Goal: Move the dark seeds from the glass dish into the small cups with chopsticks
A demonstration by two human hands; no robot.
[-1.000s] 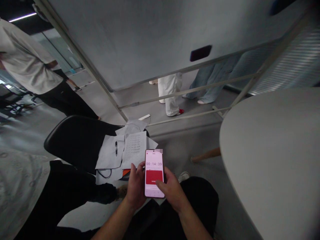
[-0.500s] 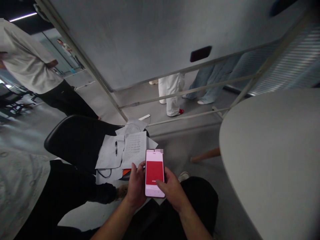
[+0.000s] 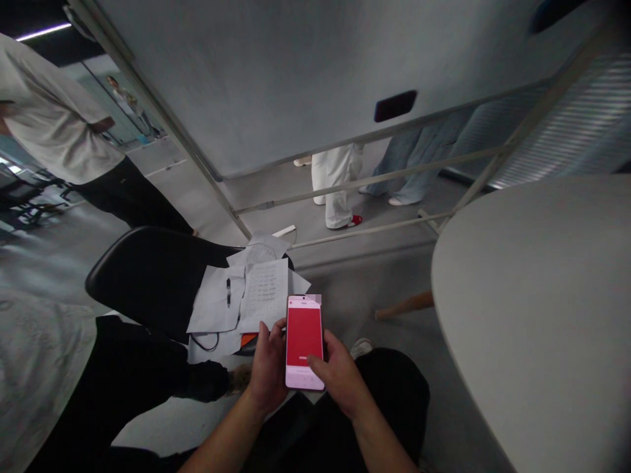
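Note:
A smartphone (image 3: 304, 335) is held upright above my lap, its screen showing a large red block on a pale page. My left hand (image 3: 269, 364) grips its left edge, with the thumb along the side and the fingers behind. On the other edge, my right hand (image 3: 340, 374) is closed round the phone, its thumb lying over the lower part of the red block. The fingers behind the phone are hidden. Just beyond my left hand, written paper sheets (image 3: 265, 295) and a black pen (image 3: 229, 293) lie on a black chair (image 3: 148, 276).
A white round table (image 3: 537, 295) fills the right side. Ahead stands a whiteboard (image 3: 296, 79) on a metal frame. A seated person (image 3: 54, 387) is close at my left; another person (image 3: 64, 125) stands farther back. Legs in white trousers (image 3: 338, 184) show beneath the board.
The red block on the phone's screen has grown wider and taller, and the page around it has changed slightly. Both hands keep their hold in the same place.

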